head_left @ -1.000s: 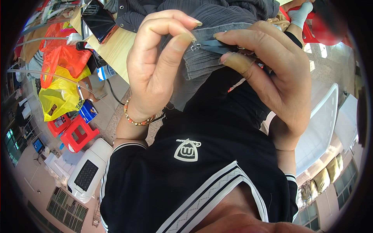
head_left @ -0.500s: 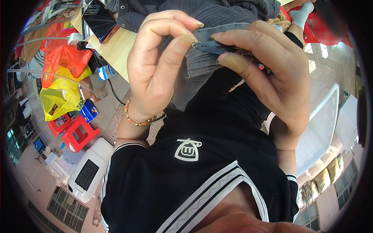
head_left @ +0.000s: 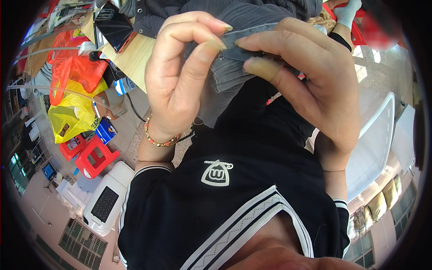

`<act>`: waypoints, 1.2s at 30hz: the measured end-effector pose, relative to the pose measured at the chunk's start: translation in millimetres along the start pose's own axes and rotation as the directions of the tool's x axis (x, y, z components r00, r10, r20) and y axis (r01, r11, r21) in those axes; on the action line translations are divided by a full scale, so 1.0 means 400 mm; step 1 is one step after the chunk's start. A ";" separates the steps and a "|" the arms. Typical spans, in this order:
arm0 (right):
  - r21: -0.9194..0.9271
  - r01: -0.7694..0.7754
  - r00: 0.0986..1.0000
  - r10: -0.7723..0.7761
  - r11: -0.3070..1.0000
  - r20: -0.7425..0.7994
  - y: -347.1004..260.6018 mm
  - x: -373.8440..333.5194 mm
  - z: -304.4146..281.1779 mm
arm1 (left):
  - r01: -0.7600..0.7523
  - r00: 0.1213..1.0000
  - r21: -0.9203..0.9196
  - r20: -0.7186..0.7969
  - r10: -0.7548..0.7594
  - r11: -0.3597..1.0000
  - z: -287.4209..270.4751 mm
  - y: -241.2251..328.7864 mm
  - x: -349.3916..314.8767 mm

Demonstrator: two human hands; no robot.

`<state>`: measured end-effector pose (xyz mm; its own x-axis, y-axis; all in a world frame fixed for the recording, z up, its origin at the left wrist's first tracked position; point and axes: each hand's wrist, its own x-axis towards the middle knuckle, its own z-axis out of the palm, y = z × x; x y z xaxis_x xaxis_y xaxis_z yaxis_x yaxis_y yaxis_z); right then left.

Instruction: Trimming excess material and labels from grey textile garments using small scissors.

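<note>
My left hand [head_left: 177,85] is raised with thumb and index finger pinched together. A tiny shiny metal bit [head_left: 221,57] shows just below the thumb tip; what the fingers pinch is too small to name. Opposite it, my right hand [head_left: 310,72] grips a dark grey pointed metal tool [head_left: 238,54], its kind unclear because the fingers cover most of it. A tan covering [head_left: 264,68] wraps the right thumb. The tool's tip lies close to the left fingertips; contact cannot be made out. Grey crinkled cloth [head_left: 229,77] with a frayed edge lies behind both hands.
Beyond the left hand, a phone [head_left: 112,27] lies on a pale wooden board [head_left: 138,58]. Red and yellow plastic bags [head_left: 74,117], a red stool [head_left: 95,156] and a white bin [head_left: 108,198] stand at left. Another person's foot [head_left: 346,15] appears at the far right.
My right hand has shifted slightly left, bringing the tool nearer the left fingertips. The small silver ring-like bit there shows less clearly now. The left hand keeps its pinch.
</note>
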<state>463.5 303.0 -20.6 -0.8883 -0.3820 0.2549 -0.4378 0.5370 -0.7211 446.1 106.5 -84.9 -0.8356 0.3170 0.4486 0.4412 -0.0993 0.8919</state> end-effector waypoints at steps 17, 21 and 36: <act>0.373 -0.183 0.951 0.261 0.910 -0.168 0.144 -0.193 -0.057 | -0.203 0.975 0.621 0.203 0.095 0.757 0.055 0.096 0.065; 0.388 -0.108 0.943 0.218 0.915 -0.253 0.159 -0.204 -0.051 | -0.151 0.976 0.779 0.216 -0.035 0.608 0.081 0.090 0.079; 0.245 0.024 0.964 0.043 0.969 -0.263 0.178 -0.174 -0.019 | -0.128 0.988 0.651 0.150 0.038 0.748 0.090 0.069 0.066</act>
<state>492.9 373.5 -84.8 -0.9114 -0.1475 0.3841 -0.4115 0.3273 -0.8506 448.0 146.1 -50.6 -0.7596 0.4514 0.4682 0.6499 0.4993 0.5731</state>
